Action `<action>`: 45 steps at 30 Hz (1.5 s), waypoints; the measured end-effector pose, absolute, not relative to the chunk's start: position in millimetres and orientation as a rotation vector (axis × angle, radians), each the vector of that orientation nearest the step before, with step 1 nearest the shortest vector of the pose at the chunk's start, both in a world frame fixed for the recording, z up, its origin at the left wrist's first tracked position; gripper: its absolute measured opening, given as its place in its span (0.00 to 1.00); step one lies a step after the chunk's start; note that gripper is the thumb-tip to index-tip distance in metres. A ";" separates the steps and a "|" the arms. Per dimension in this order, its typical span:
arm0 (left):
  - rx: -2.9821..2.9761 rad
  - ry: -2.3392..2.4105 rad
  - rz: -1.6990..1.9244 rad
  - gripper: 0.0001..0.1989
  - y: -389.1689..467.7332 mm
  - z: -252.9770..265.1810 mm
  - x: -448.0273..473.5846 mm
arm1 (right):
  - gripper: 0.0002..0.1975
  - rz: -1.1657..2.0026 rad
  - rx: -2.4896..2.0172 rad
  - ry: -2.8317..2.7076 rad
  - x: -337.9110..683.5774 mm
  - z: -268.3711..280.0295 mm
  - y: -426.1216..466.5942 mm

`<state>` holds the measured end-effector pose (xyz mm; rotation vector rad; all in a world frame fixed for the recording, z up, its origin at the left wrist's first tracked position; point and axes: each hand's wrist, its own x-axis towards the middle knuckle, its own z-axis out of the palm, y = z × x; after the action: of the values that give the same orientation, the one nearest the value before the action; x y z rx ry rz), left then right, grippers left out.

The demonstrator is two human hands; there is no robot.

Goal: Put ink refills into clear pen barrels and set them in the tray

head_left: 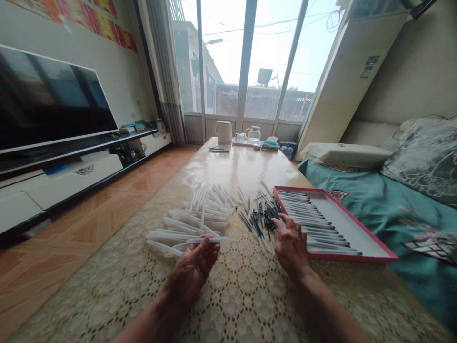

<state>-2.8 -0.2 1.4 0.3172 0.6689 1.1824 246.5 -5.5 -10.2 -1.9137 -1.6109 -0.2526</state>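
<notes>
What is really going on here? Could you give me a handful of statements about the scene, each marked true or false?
1. The left hand holds a slim white piece. True.
2. The right hand is at the heap of white pieces. False: it is at the dark parts, beside the tray.
3. Slim dark-tipped pieces lie in a row inside the tray. True.
4. The tray's rim is green. False: it is pinkish red.
5. The pitcher stands at the far end of the table. True.
6. The table's near surface is plain. False: it has a flower pattern.
</notes>
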 end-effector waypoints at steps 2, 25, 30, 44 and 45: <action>0.322 0.672 1.176 0.06 -0.5 1.8 -1.3 | 0.19 -0.383 -2.024 -1.675 250.7 -17.3 -2.4; 0.459 0.715 1.110 0.06 -0.9 -1.6 0.7 | 0.11 -0.321 -2.034 -1.836 250.3 -9.6 -6.4; 0.477 0.723 1.113 0.07 -2.0 -0.9 1.5 | 0.08 -0.327 -2.047 -1.860 247.3 -10.3 -7.0; 0.616 0.694 1.077 0.06 -3.3 0.2 3.2 | 0.03 0.653 -1.227 -1.649 187.2 12.1 -35.6; 0.619 0.695 1.076 0.06 -3.2 0.3 3.2 | 0.02 0.665 -1.214 -1.633 184.8 11.0 -36.3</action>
<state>3.2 -3.2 0.3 0.6189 0.6948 1.0759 184.8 -36.3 11.0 -1.2141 -1.6328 0.6648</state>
